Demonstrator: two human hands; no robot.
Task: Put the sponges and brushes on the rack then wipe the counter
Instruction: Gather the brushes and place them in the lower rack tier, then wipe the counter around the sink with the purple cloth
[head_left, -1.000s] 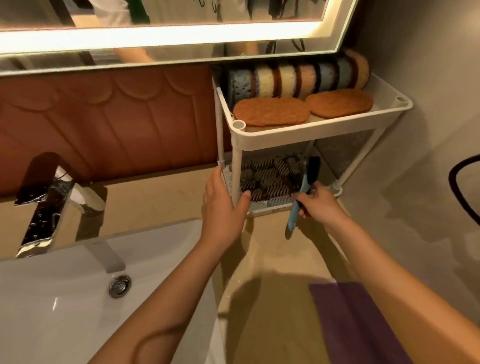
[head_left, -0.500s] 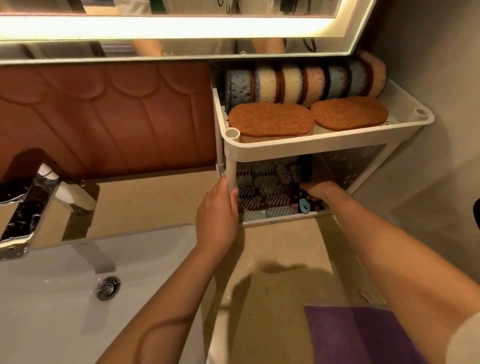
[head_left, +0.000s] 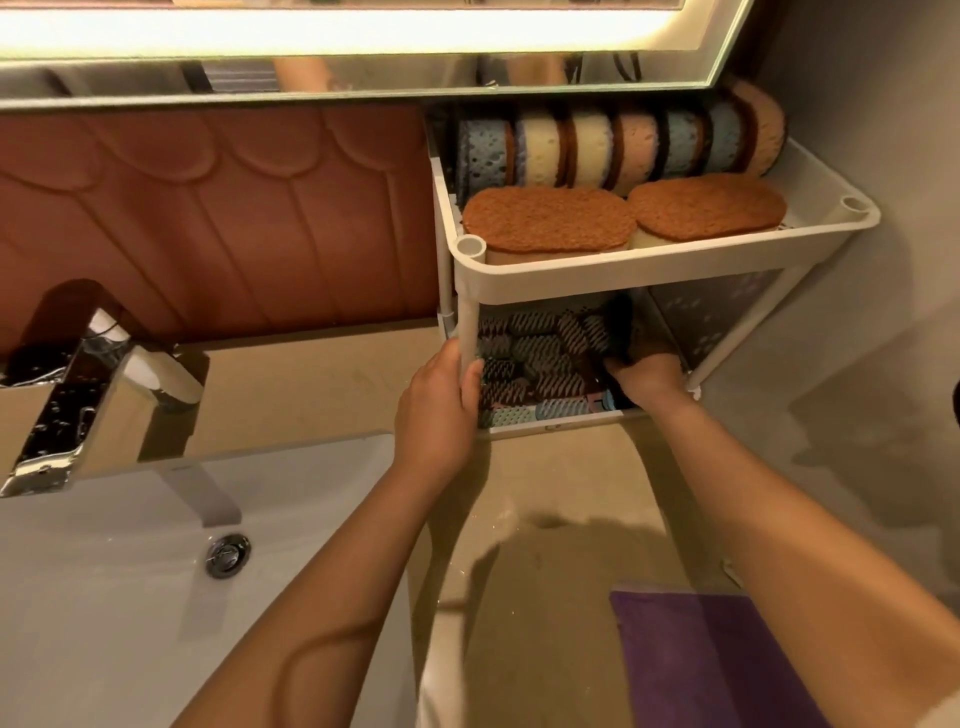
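Now that my right hand (head_left: 647, 366) has carried the brush (head_left: 619, 319) into the rack (head_left: 649, 265), fingers still curled round it, my left hand (head_left: 439, 410) grips the front post (head_left: 467, 327); wiping nears.

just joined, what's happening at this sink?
A person is loading a white rack on the counter. Their left hand grips its front post; the right hand holds a brush inside the lower shelf, among other brushes. Sponges already fill the top shelf. A purple cloth lies untouched nearby, so wiping has not started.
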